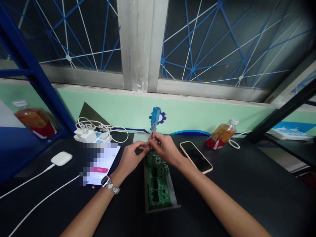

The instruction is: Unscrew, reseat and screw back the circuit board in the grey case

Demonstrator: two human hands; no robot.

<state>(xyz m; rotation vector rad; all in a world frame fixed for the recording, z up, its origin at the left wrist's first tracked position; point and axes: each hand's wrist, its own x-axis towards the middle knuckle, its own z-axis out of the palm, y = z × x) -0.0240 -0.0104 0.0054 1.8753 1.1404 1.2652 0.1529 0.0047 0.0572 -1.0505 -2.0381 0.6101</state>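
Note:
A screwdriver (155,119) with a clear blue handle stands nearly upright over the far end of a green circuit board (160,184). My right hand (165,148) pinches its metal shaft low down, below the handle. Close against it, my left hand (134,156) has thumb and forefinger brought together by the screwdriver's lower end; whatever lies between those fingertips is too small to make out. The board sits in a shallow metal tray (174,194) on the black table. My fingers hide the screwdriver's tip and the board's far edge.
Left of the board lie a lit phone (103,168), a white earbud case (61,158) on a cable, and a power strip (101,138) with chargers. To the right are a dark phone (197,157) and a drink bottle (220,135). Another bottle (36,120) stands far left.

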